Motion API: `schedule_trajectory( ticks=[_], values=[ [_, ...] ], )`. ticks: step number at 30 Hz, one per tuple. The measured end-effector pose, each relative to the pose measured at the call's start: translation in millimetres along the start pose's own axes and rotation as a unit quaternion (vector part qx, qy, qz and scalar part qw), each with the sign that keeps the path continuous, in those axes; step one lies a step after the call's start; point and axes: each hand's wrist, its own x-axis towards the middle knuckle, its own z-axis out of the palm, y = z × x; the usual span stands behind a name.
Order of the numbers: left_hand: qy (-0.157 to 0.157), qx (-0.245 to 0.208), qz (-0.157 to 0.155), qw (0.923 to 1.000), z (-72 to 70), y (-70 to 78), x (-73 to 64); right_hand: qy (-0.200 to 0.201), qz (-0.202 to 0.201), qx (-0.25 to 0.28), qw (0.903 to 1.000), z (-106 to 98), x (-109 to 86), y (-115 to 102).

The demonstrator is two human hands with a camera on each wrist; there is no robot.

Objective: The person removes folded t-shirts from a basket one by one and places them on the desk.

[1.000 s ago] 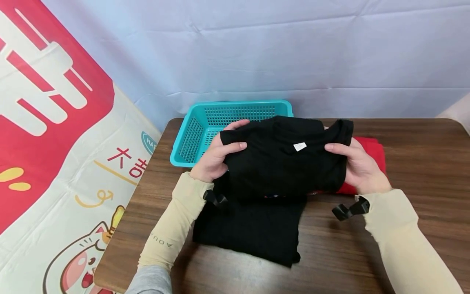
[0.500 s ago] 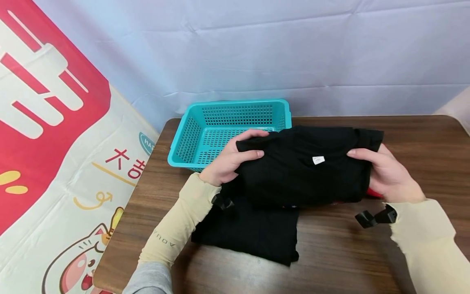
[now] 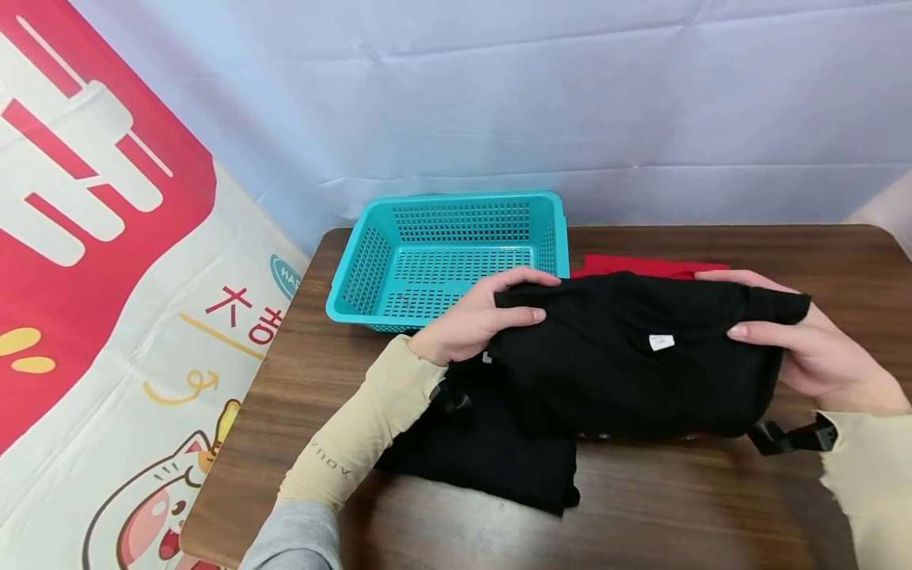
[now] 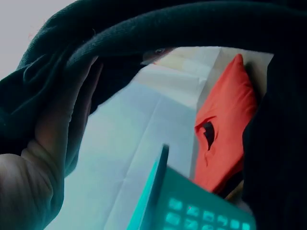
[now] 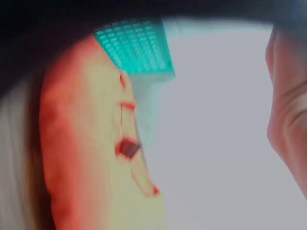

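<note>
Both hands hold up a folded black shirt [image 3: 641, 380] with a small white label near its neck. My left hand [image 3: 480, 317] pinches its left end, thumb in front and fingers behind. At the other end my right hand [image 3: 819, 356] grips it the same way. Behind the shirt, a red garment [image 3: 648, 265] lies on the table, mostly hidden in the head view. The left wrist view shows more of this red garment [image 4: 225, 129], with a dark patch at its neck. Below the left hand lies a folded black garment [image 3: 499, 467].
A teal plastic basket [image 3: 340, 273] with perforated sides stands at the back of the wooden table [image 3: 684, 507], left of the red garment. A pale cloth [image 3: 499, 95] hangs behind the table. On the left is a red and white printed banner [image 3: 142, 317].
Both hands have carried the black shirt rightward and nearer the table's front. The basket has come into fuller view, and the shirt now hangs lower, with the red garment's back edge showing above it.
</note>
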Motion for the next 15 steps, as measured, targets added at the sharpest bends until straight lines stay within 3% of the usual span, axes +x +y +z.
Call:
schedule_trajectory(
  ticks=[7,15],
  values=[
    [-0.004,0.016,-0.031,0.9994,11.5,-8.1,8.6,-0.013,0.032,-0.106,0.9938,-13.1,-24.8,-8.3],
    [-0.031,-0.012,-0.081,0.9961,27.4,-12.6,11.3,0.055,0.054,-0.189,0.9789,-23.8,-58.9,-13.9]
  ],
)
